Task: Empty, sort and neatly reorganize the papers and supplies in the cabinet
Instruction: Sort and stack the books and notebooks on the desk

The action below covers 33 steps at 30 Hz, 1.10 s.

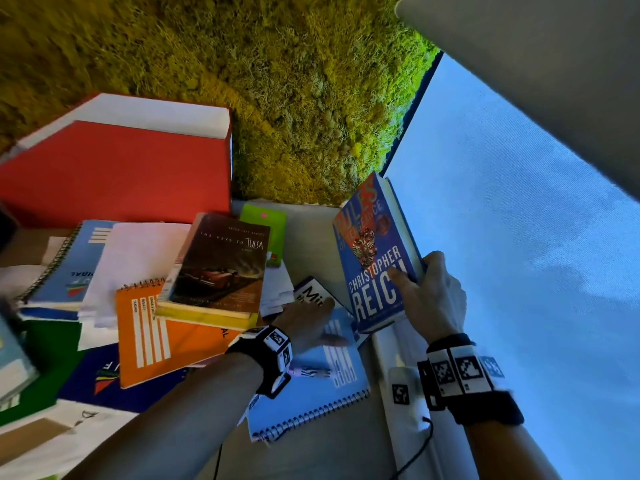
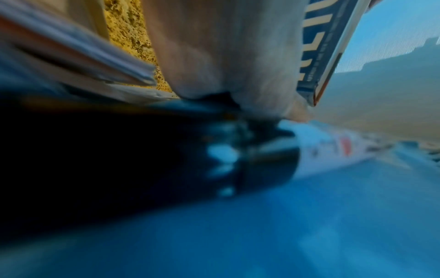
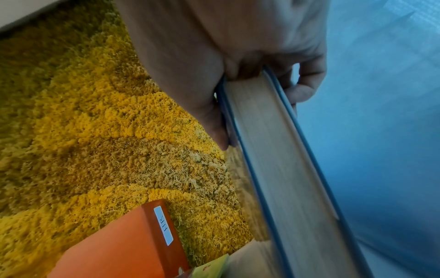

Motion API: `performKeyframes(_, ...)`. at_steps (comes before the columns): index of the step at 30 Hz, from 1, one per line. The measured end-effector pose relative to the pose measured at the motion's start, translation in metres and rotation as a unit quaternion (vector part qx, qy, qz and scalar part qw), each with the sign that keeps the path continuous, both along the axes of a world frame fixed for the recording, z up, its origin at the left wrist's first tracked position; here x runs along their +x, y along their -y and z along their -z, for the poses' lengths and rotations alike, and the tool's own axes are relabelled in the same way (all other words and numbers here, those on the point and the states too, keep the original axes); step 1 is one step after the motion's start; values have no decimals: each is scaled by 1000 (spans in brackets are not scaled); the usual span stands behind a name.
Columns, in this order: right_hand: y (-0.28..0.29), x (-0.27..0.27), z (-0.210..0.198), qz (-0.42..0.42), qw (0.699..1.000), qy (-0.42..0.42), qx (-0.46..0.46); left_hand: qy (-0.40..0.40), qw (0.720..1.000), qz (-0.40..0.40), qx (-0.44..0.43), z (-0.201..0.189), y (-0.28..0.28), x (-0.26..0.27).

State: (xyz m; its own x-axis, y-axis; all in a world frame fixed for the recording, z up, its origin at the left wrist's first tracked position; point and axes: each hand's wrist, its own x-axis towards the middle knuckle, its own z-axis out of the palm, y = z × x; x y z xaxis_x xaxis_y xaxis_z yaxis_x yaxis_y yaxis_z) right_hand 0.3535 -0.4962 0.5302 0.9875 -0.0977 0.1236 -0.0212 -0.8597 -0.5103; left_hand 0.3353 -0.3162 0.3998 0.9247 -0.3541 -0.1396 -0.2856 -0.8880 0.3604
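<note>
My right hand [image 1: 420, 277] grips a blue paperback [image 1: 375, 251] marked "Christopher Reich" and holds it tilted upright at the right end of the surface, thumb on the front cover and fingers behind. The right wrist view shows its page edge [image 3: 273, 150] between thumb and fingers. My left hand [image 1: 317, 318] reaches flat, fingers straight, over a blue spiral notebook [image 1: 311, 393] toward a black and white book [image 1: 313, 291] beside the paperback. The left wrist view is blurred and shows only the palm [image 2: 226, 56] and the paperback's cover [image 2: 321, 47].
A red binder [image 1: 114, 171], labelled HR [image 3: 164, 227], stands at the back left. In front of it lie a brown novel [image 1: 221, 265], an orange notepad [image 1: 149, 334], white sheets [image 1: 138, 261], another blue notebook [image 1: 69, 265] and a green pad [image 1: 265, 233]. A moss wall [image 1: 277, 81] rises behind.
</note>
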Motion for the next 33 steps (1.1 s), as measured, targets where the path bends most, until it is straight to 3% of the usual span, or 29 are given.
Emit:
performKeyframes(7, 6, -5, -5, 20, 999, 45, -12, 64, 986, -118, -96, -15, -13, 11)
performKeyframes(11, 8, -6, -6, 27, 997, 64, -16, 104, 982, -157, -29, -24, -12, 9)
performKeyframes(13, 8, -6, -6, 27, 998, 65, -11, 103, 989, -103, 15, -34, -11, -3)
performKeyframes(15, 6, -5, -6, 18, 998, 66, -1, 37, 998, 10, 59, -40, -11, -14)
performKeyframes(17, 5, -4, -3, 7, 998, 66, 8, -51, 987, 97, 116, -37, -11, -20)
performKeyframes(19, 1, -1, 0, -7, 998, 60, 17, -109, 982, 112, 101, -28, -13, -22)
performKeyframes(23, -11, 1, 8, -23, 999, 38, 27, -110, 989, 76, 64, -25, -18, -28)
performKeyframes(28, -36, 6, 6, -42, 998, 17, 47, -60, 998, -28, -22, -58, -42, -22)
performKeyframes(31, -58, 10, 2, -56, 990, -1, 132, -55, 980, -115, -150, -79, -76, -20)
performKeyframes(33, -80, 19, 10, -62, 980, -14, 186, 28, 968, -187, -167, -84, -107, -19)
